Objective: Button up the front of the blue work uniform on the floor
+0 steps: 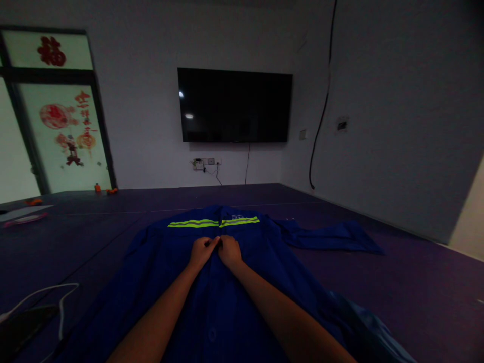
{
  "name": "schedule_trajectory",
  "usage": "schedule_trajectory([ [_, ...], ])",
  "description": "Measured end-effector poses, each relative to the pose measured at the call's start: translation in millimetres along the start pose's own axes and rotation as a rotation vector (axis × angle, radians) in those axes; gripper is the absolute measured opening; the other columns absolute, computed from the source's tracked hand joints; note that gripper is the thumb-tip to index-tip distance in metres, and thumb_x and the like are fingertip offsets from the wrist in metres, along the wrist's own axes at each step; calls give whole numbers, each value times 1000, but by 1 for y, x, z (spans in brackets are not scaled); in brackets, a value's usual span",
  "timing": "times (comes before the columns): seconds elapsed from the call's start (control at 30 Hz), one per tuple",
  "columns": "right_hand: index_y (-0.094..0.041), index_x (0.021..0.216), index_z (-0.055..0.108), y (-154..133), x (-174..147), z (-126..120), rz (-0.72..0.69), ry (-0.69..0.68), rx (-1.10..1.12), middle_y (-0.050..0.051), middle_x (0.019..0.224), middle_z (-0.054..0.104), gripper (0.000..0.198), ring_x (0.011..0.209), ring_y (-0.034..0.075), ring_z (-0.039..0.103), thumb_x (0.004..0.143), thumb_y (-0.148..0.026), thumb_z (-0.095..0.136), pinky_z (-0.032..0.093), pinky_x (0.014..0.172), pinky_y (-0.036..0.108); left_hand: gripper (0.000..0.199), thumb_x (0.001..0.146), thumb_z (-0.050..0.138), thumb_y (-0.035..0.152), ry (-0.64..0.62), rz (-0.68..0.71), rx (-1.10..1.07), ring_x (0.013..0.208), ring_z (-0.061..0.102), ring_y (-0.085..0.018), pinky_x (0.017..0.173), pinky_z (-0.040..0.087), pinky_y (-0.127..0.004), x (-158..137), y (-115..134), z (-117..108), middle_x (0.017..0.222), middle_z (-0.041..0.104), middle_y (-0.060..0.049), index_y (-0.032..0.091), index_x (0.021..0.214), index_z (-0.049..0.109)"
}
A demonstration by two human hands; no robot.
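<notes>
Both bare forearms (pixel 291 318) are closest to the lens, cut off by the bottom edge and stretched over a blue jacket (pixel 251 287), which is spread on a dark purple surface (pixel 408 287), collar pointed away. Its front placket is pinched near the chest by the left hand (pixel 203 250) and the right hand (pixel 230 250), fingers curled and tips just about touching below the yellow-green reflective strip (pixel 240 221). Whatever's tucked between those fingertips is hidden, so whether a button is being held can't be told. One button (pixel 212 334) can be made out lower down, pretty dim. Some small print is seen above the strip, too tiny to be read. One sleeve (pixel 336 238) is laid out to the right; the other side of the jacket is mostly lost in shadow.

At lower left, a dark flat object (pixel 26 327) is cropped by the frame, with a white cable (pixel 61 307) looped beside it; what it is can't be made out. Plugs and wires are seated in the wall socket (pixel 210 161) under the TV (pixel 236 106). Inside the small fitting (pixel 342 124) on the right wall, details are swallowed by the gloom.
</notes>
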State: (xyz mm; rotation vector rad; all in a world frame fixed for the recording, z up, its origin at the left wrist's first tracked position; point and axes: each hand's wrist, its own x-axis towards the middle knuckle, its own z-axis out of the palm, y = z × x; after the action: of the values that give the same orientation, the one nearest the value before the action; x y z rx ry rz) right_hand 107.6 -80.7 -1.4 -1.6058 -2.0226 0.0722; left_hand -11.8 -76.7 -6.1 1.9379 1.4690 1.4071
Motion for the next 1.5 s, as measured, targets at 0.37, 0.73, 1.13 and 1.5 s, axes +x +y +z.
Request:
schedule_trajectory([
  [0.37,-18,93,59,1,0,0,-27,7,-13,7,96,62,25,93,19,54,77,-11,41,35,74,26,52,66,48,60,10,21,16,51,47,-12,50,31,-21,1,-2,1,48,54,-1,13,49,59],
  [0.73,-16,87,61,0,0,-1,-8,-10,-1,9,92,62,24,92,18,54,77,-12,40,36,76,26,50,67,46,58,2,29,11,53,51,-13,51,32,-21,1,-4,3,51,58,-2,13,52,61],
  [1.13,-17,84,61,0,-1,-3,10,0,33,7,91,63,21,89,17,56,76,-12,42,36,75,24,52,65,47,61,-4,11,7,51,47,-12,49,30,-21,1,1,0,46,52,0,13,49,58],
  [1.5,-18,80,63,4,2,2,8,22,76,5,85,64,22,87,15,55,71,-8,45,35,75,22,67,78,19,60,31,-67,-51,54,55,-16,55,37,-26,-1,6,-5,50,59,-5,16,48,60],
])
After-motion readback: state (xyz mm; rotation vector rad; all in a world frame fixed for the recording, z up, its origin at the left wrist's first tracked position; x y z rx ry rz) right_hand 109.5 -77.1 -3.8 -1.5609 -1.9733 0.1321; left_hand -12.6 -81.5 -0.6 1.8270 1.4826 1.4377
